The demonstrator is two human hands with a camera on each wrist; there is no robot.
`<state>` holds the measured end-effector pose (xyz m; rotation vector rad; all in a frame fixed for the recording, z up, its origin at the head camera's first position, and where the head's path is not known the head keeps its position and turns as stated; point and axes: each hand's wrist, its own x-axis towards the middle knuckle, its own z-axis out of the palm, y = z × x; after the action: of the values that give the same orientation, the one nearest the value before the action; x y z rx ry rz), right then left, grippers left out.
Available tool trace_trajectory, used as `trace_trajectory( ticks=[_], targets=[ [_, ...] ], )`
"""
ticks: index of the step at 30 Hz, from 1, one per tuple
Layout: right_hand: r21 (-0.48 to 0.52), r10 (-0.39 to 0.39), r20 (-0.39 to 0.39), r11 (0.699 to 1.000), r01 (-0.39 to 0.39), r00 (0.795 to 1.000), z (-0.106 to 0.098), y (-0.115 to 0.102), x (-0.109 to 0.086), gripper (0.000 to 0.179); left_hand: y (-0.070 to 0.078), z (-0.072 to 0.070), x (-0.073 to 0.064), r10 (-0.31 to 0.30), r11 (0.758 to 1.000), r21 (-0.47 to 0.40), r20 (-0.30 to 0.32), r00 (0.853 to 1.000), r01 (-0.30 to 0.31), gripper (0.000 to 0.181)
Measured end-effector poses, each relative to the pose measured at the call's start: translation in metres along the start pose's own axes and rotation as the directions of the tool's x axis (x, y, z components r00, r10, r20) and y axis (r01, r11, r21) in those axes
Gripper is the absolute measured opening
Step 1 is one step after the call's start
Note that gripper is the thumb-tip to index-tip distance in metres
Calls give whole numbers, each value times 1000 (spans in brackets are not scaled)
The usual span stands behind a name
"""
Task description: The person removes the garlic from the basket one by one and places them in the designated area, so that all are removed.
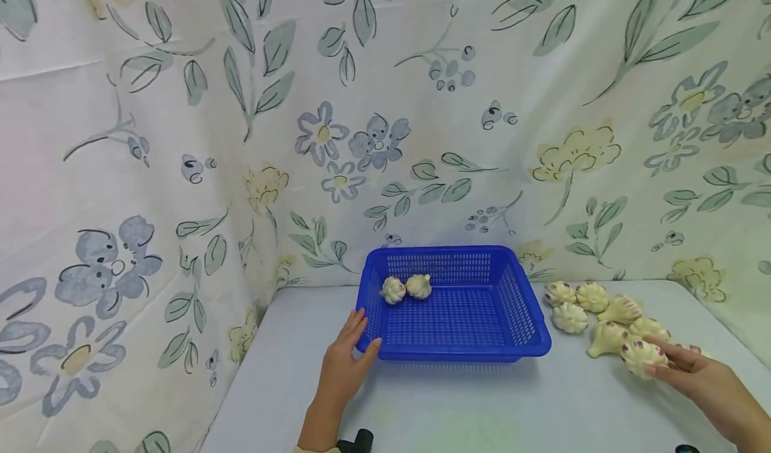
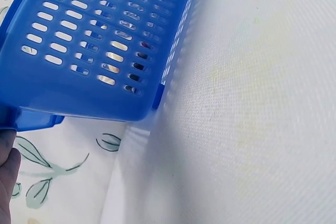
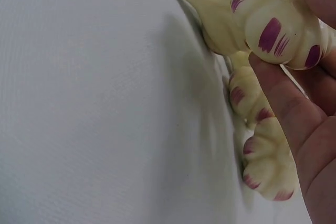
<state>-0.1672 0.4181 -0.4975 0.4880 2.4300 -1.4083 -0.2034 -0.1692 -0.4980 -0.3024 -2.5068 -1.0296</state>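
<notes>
My right hand [image 1: 707, 379] pinches a garlic bulb [image 1: 644, 358] between thumb and fingers, at the near end of a group of several bulbs. In the right wrist view this cream bulb [image 3: 275, 22] with purple streaks sits in the fingertips, and other bulbs [image 3: 270, 158] lie behind it. A blue plastic basket [image 1: 446, 357] stands at the back middle of the table. Two garlic bulbs [image 1: 393, 290] rest at its left inside. My left hand [image 1: 345, 366] touches the basket's near left corner with fairly straight fingers; the left wrist view catches only part of it.
The white table [image 1: 446, 406] carries the basket and, to the right, the loose garlic bulbs [image 1: 620, 309]. A floral curtain [image 1: 385, 138] hangs behind the table and along its left side.
</notes>
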Motion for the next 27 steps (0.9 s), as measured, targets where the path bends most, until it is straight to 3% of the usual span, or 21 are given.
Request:
trace_trajectory(
  ticks=[12,27],
  targets=[
    [-110,28,-10,994,-29,1000,3,14,15,115,0,0,0,-31,999,-8,25,999,31,64],
    [-178,30,-31,983,-35,999,9,9,14,115,0,-1,0,-35,999,-6,32,999,35,65]
  ],
)
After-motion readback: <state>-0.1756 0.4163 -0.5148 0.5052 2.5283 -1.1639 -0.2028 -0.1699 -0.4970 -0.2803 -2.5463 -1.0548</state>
